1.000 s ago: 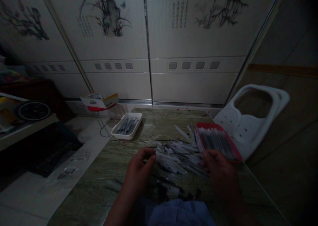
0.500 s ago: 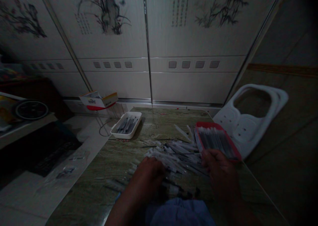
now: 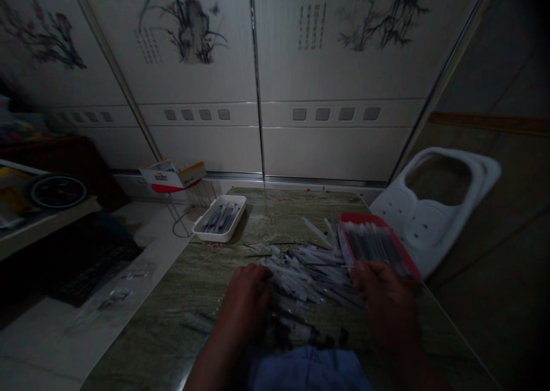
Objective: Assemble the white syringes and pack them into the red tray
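Note:
A loose pile of clear and whitish pen barrels [image 3: 296, 273] with dark thin sticks among them lies on the green, wood-patterned table [image 3: 172, 299]. My left hand [image 3: 247, 293] is at the pile's left edge, fingers curled downward; whatever they hold is hidden. Pinched in my right hand [image 3: 382, 288] is a thin dark stick like a pen refill [image 3: 320, 264], pointing left over the pile. Just beyond that hand stands a red tray [image 3: 406, 253] filled with a row of similar pen pieces [image 3: 373, 242]. Small black pieces [image 3: 329, 340] lie near me, probably caps.
A white tray [image 3: 238, 222] with dark-tipped pens stands at the table's far left. Behind the red tray is a folded white chair [image 3: 429, 213]. An open carton [image 3: 172, 177] rests on a red stool to the left. Sliding panels [image 3: 322, 150] close off the back.
My left hand has drawn back a little to the left, off the pile's middle. My right hand stays nearly in place, still pinching the thin stick.

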{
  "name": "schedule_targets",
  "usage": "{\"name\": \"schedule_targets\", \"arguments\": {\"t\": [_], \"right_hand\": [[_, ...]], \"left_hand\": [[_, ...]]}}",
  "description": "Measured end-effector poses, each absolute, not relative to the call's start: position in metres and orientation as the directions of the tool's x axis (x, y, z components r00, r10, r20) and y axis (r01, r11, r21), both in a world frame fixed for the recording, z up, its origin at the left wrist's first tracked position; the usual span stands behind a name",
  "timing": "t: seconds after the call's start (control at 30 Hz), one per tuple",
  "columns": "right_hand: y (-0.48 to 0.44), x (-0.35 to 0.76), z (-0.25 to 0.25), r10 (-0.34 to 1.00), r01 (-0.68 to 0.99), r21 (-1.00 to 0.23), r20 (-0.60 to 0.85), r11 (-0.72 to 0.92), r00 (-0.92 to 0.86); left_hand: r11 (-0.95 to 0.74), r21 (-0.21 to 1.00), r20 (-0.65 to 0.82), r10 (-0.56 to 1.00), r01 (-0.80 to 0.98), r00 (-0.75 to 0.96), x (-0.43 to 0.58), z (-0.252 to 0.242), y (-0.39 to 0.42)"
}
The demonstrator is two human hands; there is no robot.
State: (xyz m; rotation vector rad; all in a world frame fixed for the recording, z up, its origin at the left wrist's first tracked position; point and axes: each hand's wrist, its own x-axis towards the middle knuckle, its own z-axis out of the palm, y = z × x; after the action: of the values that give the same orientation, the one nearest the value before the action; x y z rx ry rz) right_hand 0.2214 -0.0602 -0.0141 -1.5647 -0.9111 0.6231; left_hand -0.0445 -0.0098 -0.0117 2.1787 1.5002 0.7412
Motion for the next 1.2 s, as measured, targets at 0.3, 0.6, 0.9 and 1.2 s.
{"name": "schedule_targets", "arguments": {"t": [0.3,0.6,0.9,1.2], "right_hand": [[-0.060,0.220,-0.015,0.826,0.251,-0.968,0.142,0.001,0.546],[-0.061,0.217,-0.010,0.831,0.212,-0.977,0.108,-0.013,0.545],[-0.061,0.217,-0.009,0.819,0.173,-0.985,0.112,0.016,0.563],[-0.058,0.222,-0.017,0.799,0.105,-0.994,0.091,0.035,0.594]], "left_hand": [[-0.440,0.469,0.209,0.898,0.766,0.388,-0.024,-0.026,-0.011],[-0.437,0.447,0.200,0.899,0.780,0.388,-0.022,-0.023,-0.012],[-0.304,0.805,0.203,0.948,0.510,0.245,-0.022,-0.016,-0.010],[0.138,0.979,-0.132,0.990,-0.150,0.049,-0.024,-0.010,-0.007]]}}
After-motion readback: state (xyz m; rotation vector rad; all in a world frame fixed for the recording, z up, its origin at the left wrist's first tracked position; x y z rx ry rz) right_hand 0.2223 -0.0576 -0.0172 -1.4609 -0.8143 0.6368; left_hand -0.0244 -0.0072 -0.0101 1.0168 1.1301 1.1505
